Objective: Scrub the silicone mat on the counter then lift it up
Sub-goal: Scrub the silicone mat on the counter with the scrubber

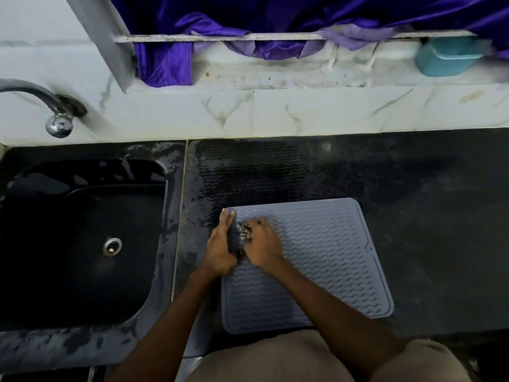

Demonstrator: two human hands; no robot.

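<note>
A grey-blue silicone mat (325, 260) with a wavy ribbed surface lies flat on the black counter (427, 216), near the front edge. My left hand (221, 246) rests along the mat's left edge with straight fingers reaching its far-left corner. My right hand (261, 245) grips a metal scrubber (244, 231) and presses it on the mat's far-left part, right beside the left hand. Most of the scrubber is hidden under the fingers.
A black sink (82, 238) with a metal drain (112, 246) lies left of the mat; a tap (41, 100) juts out above it. Wet wavy marks (253, 172) show on the counter behind the mat. A teal soap box (449, 57) stands on the ledge, under purple cloth (248, 20).
</note>
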